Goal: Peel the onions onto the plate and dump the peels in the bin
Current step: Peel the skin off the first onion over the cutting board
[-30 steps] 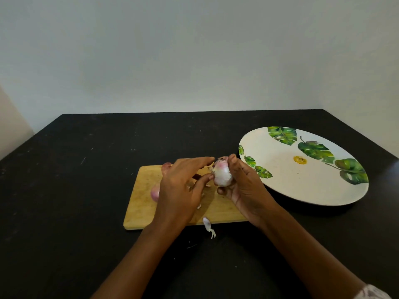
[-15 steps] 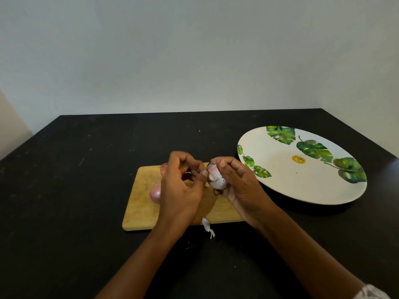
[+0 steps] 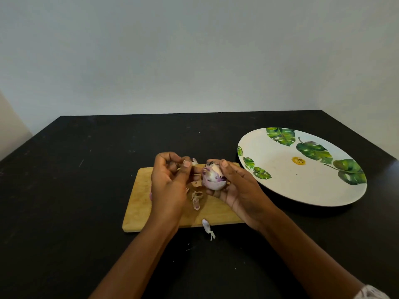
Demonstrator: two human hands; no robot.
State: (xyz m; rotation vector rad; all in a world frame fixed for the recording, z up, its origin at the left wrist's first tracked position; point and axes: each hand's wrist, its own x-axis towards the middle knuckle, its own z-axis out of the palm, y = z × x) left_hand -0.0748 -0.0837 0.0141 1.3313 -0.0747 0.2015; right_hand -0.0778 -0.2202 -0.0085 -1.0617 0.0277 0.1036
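Matte black counter (image 3: 64, 190), scuffed and dusted with pale specks; its far edge meets a plain pale grey wall (image 3: 194, 50). A lighter strip of wall shows at the far left.

Rectangular light wooden cutting board (image 3: 138, 203) lies mid-counter. Just to its right, not touching, is a round white plate with green leaf prints (image 3: 302, 190) and a small yellow mark at its centre.

Right hand (image 3: 239, 188) is raised above the board, fingers curled around a partly peeled purple-white onion (image 3: 212, 179), thumb on top. Left hand (image 3: 168, 184) is just beside it, fingers bunched, pinching a pale flake of onion peel (image 3: 194, 161).

Curled peel scraps (image 3: 196, 199) lie on the board under the hands. One white-purple peel strip (image 3: 207, 227) straddles the board's near edge onto the counter.

Patterned sleeve cuff (image 3: 371, 293) at lower right.
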